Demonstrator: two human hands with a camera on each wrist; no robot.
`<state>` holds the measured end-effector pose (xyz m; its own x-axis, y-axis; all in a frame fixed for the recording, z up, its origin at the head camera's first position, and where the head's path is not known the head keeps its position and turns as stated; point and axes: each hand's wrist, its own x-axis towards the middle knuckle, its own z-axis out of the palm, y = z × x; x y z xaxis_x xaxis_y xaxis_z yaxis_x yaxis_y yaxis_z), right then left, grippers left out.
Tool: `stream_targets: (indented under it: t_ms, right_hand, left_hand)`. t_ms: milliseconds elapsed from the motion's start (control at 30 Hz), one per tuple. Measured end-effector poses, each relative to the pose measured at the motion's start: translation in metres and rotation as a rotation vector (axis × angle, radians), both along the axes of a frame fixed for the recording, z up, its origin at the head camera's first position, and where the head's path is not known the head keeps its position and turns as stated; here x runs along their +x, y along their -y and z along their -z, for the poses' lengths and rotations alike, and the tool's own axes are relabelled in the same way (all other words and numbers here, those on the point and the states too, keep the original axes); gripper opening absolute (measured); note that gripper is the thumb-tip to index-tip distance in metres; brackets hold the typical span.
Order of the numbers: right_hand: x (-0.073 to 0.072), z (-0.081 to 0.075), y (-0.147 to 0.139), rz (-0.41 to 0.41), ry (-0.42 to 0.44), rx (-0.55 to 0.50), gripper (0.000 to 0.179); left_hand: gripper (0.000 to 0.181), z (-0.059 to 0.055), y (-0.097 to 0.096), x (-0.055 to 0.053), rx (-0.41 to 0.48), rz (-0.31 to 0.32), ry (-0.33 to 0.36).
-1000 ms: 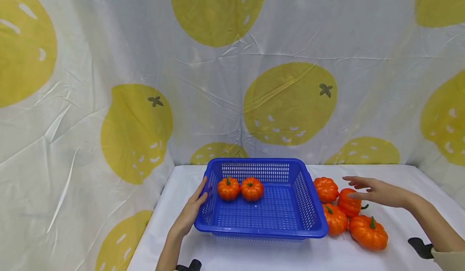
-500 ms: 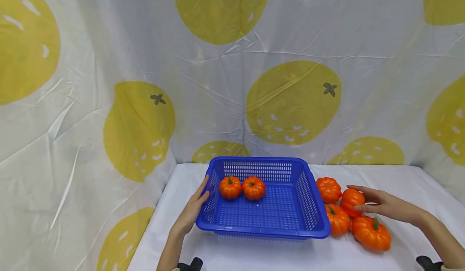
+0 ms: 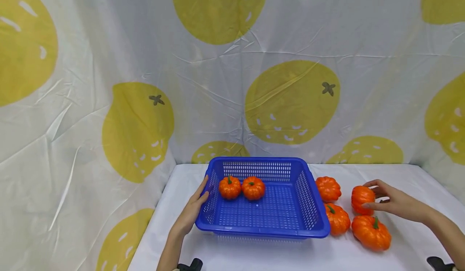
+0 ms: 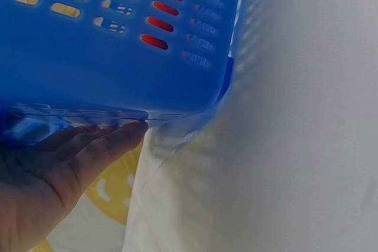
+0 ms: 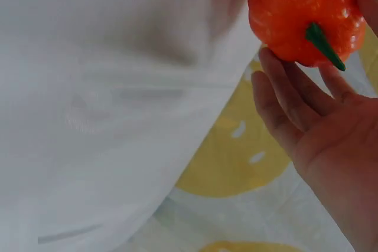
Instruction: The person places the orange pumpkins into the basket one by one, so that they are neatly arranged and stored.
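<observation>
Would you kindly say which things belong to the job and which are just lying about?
Likely the job: blue basket; two pumpkins inside; pumpkin in right hand; three pumpkins outside the basket.

Just background: fruit-print cloth; white tabletop.

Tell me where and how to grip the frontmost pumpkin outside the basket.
Grip the frontmost pumpkin around its rounded sides, probably from the right: white cloth lies there, while another pumpkin crowds its left. Its thin stem looks a weaker hold.

Orange pumpkins [image 3: 371, 233], several green-stemmed, show in the blue basket [image 3: 259, 234] and toward the right edge of the white tabletop [image 3: 254, 259]. Past its back edge, white fabric [image 3: 207, 101] bears yellow lemons [image 3: 290, 105] flecked white.
</observation>
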<state>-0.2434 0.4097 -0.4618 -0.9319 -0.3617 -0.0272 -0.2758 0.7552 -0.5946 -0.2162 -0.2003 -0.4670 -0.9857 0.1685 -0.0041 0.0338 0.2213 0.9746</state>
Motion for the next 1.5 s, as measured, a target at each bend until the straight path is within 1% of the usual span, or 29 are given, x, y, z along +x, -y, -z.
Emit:
stream_targets:
  t_ms: [67,200,333,533,600,700,867,1067,1200,1367,1500]
  right_hand:
    - [0.0,-0.002,-0.002,0.007,-0.052,0.046,0.052]
    - [-0.001,-0.002,-0.002,0.005,-0.093,0.098,0.052]
    - [-0.001,0.003,0.0,0.004,-0.08,0.103,0.055]
    - [0.0,0.011,0.0,0.017,0.028,0.067,0.065]
    - [0.001,0.012,-0.001,0.017,0.028,0.068,0.067]
    - [0.002,0.011,-0.004,0.02,-0.012,0.084,0.063]
    - [0.004,0.013,-0.012,0.047,-0.078,0.092,0.057]
    - [0.008,0.021,-0.017,0.062,-0.199,0.092,0.063]
    - [0.008,0.026,-0.018,0.083,-0.176,0.08,0.064]
    - [0.009,0.031,-0.019,0.086,-0.15,0.046,0.059]
    - [0.012,0.031,-0.021,0.078,-0.141,0.033,0.059]
  left_hand:
    - [0.057,0.0,0.0,0.0,0.0,0.0,-0.001]
    - [0.057,0.0,0.0,0.0,-0.004,-0.005,-0.003]
    - [0.057,0.0,0.0,0.0,-0.007,-0.005,0.001]
    - [0.057,-0.001,-0.001,0.001,-0.01,-0.003,0.004]
    - [0.057,-0.001,-0.001,0.001,-0.012,-0.004,0.004]
    - [0.057,-0.001,-0.001,0.0,-0.016,-0.006,0.003]
    - [0.057,-0.002,-0.001,0.0,-0.017,-0.006,0.006]
    - [0.057,-0.001,-0.001,0.0,-0.019,-0.007,0.007]
    - [0.057,-0.001,-0.001,0.0,-0.018,-0.003,0.004]
    - [0.057,0.0,-0.001,0.0,-0.017,-0.001,0.005]
    - [0.057,0.0,0.0,-0.001,-0.019,-0.002,0.006]
